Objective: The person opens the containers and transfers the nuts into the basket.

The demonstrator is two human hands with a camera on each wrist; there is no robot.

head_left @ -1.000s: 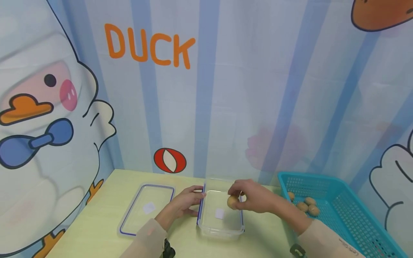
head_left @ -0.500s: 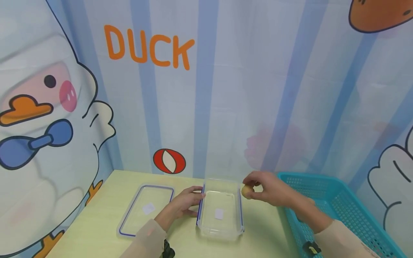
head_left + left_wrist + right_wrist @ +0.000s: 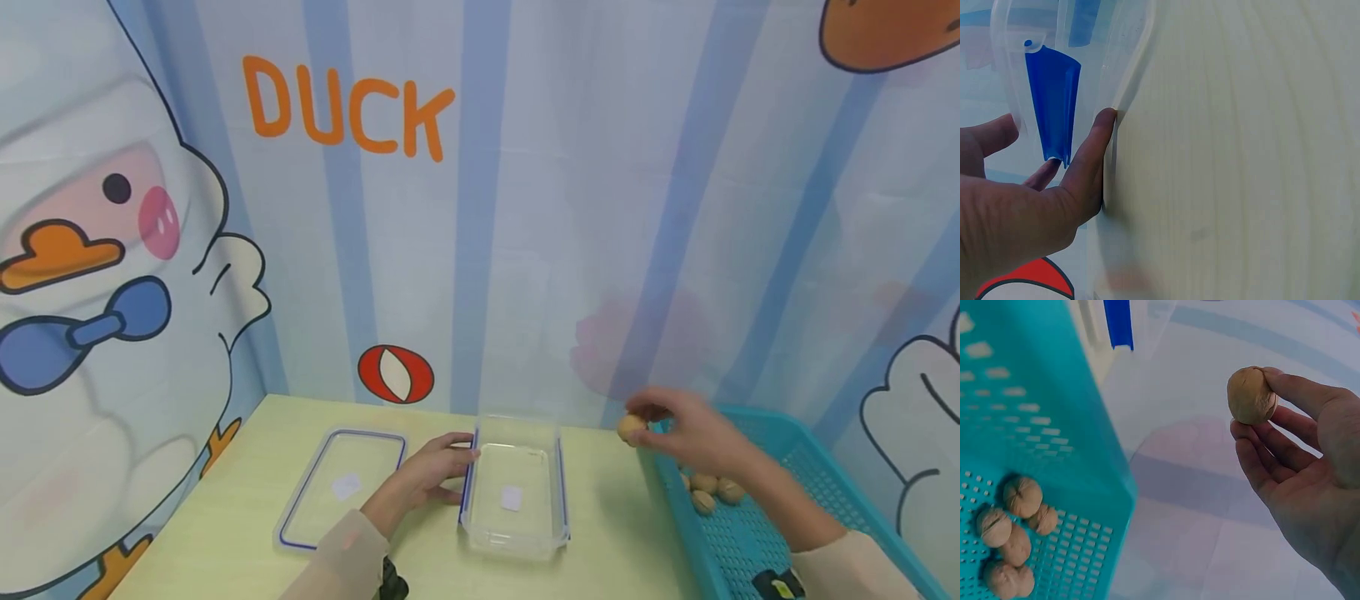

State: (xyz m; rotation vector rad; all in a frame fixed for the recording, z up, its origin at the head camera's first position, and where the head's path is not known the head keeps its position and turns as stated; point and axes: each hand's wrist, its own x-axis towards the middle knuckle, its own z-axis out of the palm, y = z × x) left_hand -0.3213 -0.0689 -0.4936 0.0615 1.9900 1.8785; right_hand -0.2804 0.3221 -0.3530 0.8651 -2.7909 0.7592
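Note:
A walnut (image 3: 632,429) is pinched between the thumb and fingertips of my right hand (image 3: 693,433), above the left rim of the turquoise basket (image 3: 825,492). The right wrist view also shows the pinched walnut (image 3: 1251,395), held beside the basket wall. A clear plastic food container (image 3: 517,475) with blue side clips stands uncovered mid-table. My left hand (image 3: 431,475) rests against its left side, a fingertip reaching the rim. In the left wrist view, extended fingers (image 3: 1088,156) touch the container wall beside a blue clip (image 3: 1054,100).
The clear lid (image 3: 341,487) with a blue seal lies flat on the table left of my left hand. Several walnuts (image 3: 1015,544) lie in the basket. A patterned cloth backdrop (image 3: 547,208) rises behind the pale wooden table (image 3: 607,533).
My right hand has travelled right with the walnut, from over the container to the basket's left rim. The left hand and the container have stayed in place.

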